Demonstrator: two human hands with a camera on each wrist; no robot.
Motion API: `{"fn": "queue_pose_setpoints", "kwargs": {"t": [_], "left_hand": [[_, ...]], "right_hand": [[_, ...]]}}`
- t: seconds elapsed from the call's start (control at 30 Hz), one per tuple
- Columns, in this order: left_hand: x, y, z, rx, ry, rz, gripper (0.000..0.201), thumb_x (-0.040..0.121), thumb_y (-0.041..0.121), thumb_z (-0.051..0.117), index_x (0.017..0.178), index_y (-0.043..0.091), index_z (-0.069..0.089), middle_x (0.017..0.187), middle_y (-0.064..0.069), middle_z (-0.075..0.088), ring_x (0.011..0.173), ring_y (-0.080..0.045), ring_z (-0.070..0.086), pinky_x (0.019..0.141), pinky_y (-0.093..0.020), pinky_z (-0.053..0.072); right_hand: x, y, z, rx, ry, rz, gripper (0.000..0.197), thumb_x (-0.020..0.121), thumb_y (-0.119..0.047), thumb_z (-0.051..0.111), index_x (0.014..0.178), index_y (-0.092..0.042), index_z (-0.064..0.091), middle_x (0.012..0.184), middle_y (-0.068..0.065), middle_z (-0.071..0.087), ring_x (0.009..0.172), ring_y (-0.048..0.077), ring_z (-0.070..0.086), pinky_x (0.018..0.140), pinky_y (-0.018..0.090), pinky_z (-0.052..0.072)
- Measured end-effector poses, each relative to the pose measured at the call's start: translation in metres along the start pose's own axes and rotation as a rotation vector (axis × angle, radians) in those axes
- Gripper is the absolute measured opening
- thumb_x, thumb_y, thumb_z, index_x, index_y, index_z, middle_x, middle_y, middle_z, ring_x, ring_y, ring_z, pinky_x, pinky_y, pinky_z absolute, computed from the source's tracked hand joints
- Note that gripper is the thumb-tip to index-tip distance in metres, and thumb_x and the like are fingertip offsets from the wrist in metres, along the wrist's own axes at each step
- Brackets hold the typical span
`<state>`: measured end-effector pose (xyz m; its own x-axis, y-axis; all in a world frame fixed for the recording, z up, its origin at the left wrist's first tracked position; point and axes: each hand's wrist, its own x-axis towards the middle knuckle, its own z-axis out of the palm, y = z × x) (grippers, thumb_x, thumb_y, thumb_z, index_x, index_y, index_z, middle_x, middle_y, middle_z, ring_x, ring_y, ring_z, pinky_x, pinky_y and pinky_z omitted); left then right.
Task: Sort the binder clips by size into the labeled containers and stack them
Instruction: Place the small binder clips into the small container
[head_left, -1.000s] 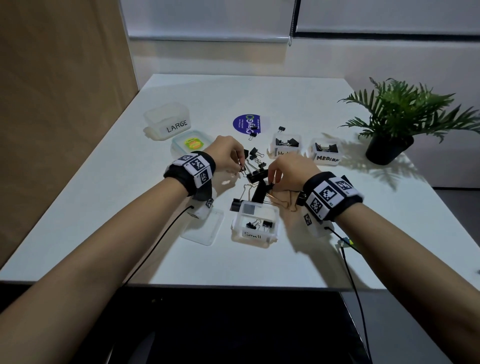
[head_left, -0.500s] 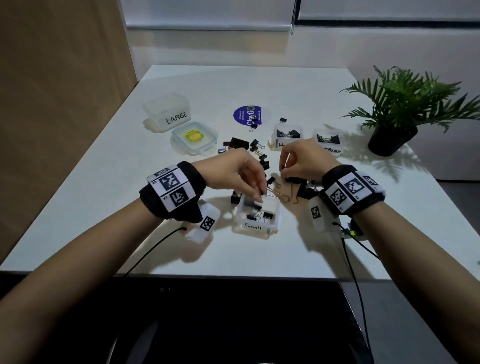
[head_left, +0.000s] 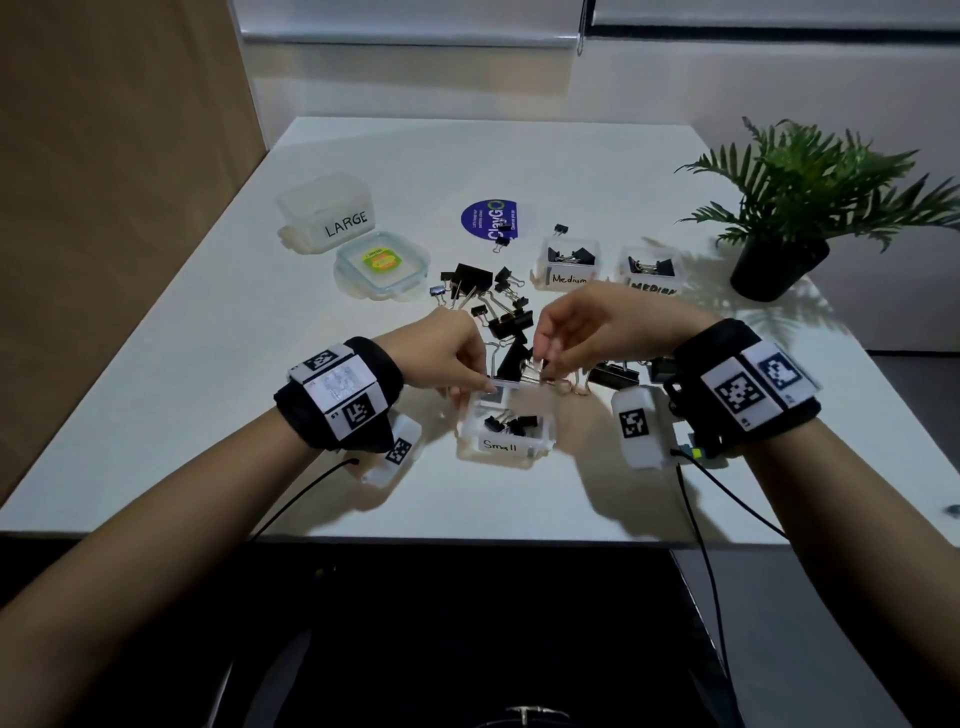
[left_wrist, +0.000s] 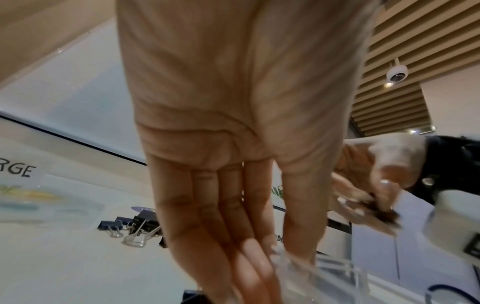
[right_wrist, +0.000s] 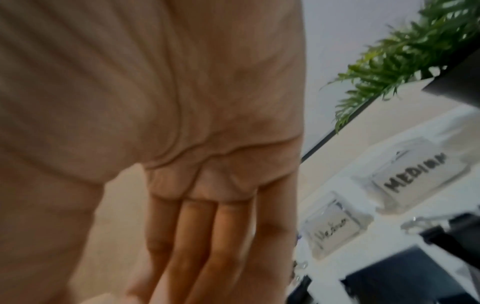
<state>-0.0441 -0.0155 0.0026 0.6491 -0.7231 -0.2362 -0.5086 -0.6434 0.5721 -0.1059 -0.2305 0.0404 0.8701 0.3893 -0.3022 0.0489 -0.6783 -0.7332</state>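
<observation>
The clear container labelled Small (head_left: 470, 434) stands near the table's front and has a few small black clips (head_left: 511, 423) inside. My left hand (head_left: 485, 384) is at its far left rim (left_wrist: 327, 267); the straight fingers and the thumb (left_wrist: 302, 222) meet on the clear wall and pinch it. My right hand (head_left: 545, 366) hovers just over the far rim and pinches a small black clip (left_wrist: 387, 217) between thumb and fingertips. Several loose black clips (head_left: 493, 301) of mixed sizes lie behind the hands. In the right wrist view only the palm shows, and the clip is hidden.
Two Medium containers (head_left: 569, 278) (head_left: 652, 286) with clips stand at the back right, and more clips (head_left: 613, 374) lie under my right wrist. The Large container (head_left: 332, 213) and a lid (head_left: 382, 265) sit back left. A potted plant (head_left: 779, 260) is far right, a round sticker (head_left: 491, 221) further back.
My left hand has drawn out of the Small container to its far rim. My right hand has moved left with a clip, from beside the container to above its far edge.
</observation>
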Motion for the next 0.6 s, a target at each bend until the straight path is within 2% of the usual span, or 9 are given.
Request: {"fn": "queue_pose_setpoints", "kwargs": {"t": [0.07, 0.1, 0.17, 0.27, 0.33, 0.4, 0.43, 0.5, 0.6], "left_hand": [[0.001, 0.0, 0.0, -0.005, -0.012, -0.009, 0.023, 0.081, 0.023, 0.075, 0.076, 0.0, 0.072, 0.057, -0.006, 0.066, 0.049, -0.012, 0.062, 0.054, -0.021, 0.053], [0.001, 0.0, 0.0, -0.016, -0.029, -0.012, 0.025, 0.081, 0.023, 0.075, 0.075, -0.001, 0.071, 0.055, -0.005, 0.065, 0.048, -0.011, 0.062, 0.054, -0.021, 0.053], [0.001, 0.0, 0.0, -0.033, -0.058, -0.011, 0.027, 0.081, 0.024, 0.075, 0.073, -0.002, 0.07, 0.053, -0.004, 0.063, 0.048, -0.011, 0.063, 0.055, -0.022, 0.054], [0.0, 0.005, -0.001, -0.025, -0.063, 0.005, 0.034, 0.08, 0.035, 0.075, 0.071, 0.002, 0.071, 0.057, -0.004, 0.067, 0.055, -0.015, 0.066, 0.057, -0.022, 0.055], [0.002, 0.01, -0.003, -0.035, -0.002, 0.029, 0.037, 0.081, 0.039, 0.072, 0.071, 0.003, 0.072, 0.061, -0.004, 0.07, 0.057, -0.013, 0.066, 0.054, -0.018, 0.052], [0.01, 0.016, -0.007, -0.027, 0.138, 0.081, 0.033, 0.085, 0.036, 0.07, 0.074, 0.004, 0.072, 0.064, -0.003, 0.069, 0.055, -0.009, 0.063, 0.051, -0.014, 0.046], [0.016, 0.019, -0.01, 0.026, 0.209, 0.108, 0.028, 0.085, 0.033, 0.07, 0.076, 0.006, 0.073, 0.066, -0.001, 0.069, 0.056, -0.006, 0.06, 0.053, -0.014, 0.044], [0.029, 0.028, -0.013, 0.164, 0.273, 0.123, 0.017, 0.084, 0.028, 0.071, 0.08, 0.012, 0.074, 0.068, 0.006, 0.065, 0.062, -0.005, 0.056, 0.059, -0.02, 0.042], [0.052, 0.04, -0.013, 0.303, 0.236, 0.088, 0.009, 0.08, 0.024, 0.072, 0.084, 0.016, 0.073, 0.078, 0.005, 0.067, 0.075, -0.012, 0.061, 0.065, -0.025, 0.045]], "right_hand": [[-0.003, -0.003, 0.005, 0.013, -0.108, 0.002, 0.016, 0.085, -0.008, 0.07, 0.101, -0.009, 0.067, 0.089, 0.002, 0.076, 0.082, 0.011, 0.071, 0.076, 0.033, 0.054], [-0.005, -0.003, 0.005, 0.018, -0.093, 0.003, 0.016, 0.086, -0.011, 0.069, 0.102, -0.009, 0.068, 0.09, 0.002, 0.076, 0.082, 0.011, 0.072, 0.073, 0.03, 0.055], [-0.005, 0.004, 0.0, -0.012, 0.071, 0.005, 0.015, 0.087, -0.016, 0.068, 0.1, -0.01, 0.07, 0.089, 0.002, 0.076, 0.08, 0.011, 0.073, 0.069, 0.026, 0.057], [-0.002, 0.026, -0.015, -0.247, 0.39, 0.046, 0.01, 0.087, -0.01, 0.067, 0.093, -0.014, 0.073, 0.088, 0.001, 0.075, 0.081, 0.01, 0.071, 0.074, 0.021, 0.056], [-0.002, 0.041, -0.019, -0.333, 0.471, 0.072, 0.018, 0.086, -0.004, 0.064, 0.095, -0.015, 0.075, 0.09, 0.0, 0.074, 0.083, 0.009, 0.069, 0.073, 0.006, 0.048], [-0.001, 0.048, -0.017, -0.359, 0.462, 0.074, 0.021, 0.085, -0.003, 0.064, 0.098, -0.014, 0.075, 0.096, 0.0, 0.074, 0.087, 0.009, 0.067, 0.068, -0.002, 0.041], [0.001, 0.049, -0.015, -0.38, 0.44, 0.071, 0.021, 0.085, -0.005, 0.065, 0.1, -0.016, 0.075, 0.1, 0.0, 0.073, 0.093, 0.011, 0.066, 0.07, 0.0, 0.04], [0.006, 0.049, -0.01, -0.459, 0.374, 0.065, 0.023, 0.085, -0.012, 0.068, 0.105, -0.021, 0.074, 0.111, -0.003, 0.069, 0.106, 0.013, 0.061, 0.082, 0.016, 0.043], [0.012, 0.052, -0.003, -0.585, 0.334, 0.125, 0.031, 0.083, -0.016, 0.066, 0.11, -0.031, 0.07, 0.115, -0.004, 0.065, 0.111, 0.019, 0.058, 0.091, 0.036, 0.048]]}}
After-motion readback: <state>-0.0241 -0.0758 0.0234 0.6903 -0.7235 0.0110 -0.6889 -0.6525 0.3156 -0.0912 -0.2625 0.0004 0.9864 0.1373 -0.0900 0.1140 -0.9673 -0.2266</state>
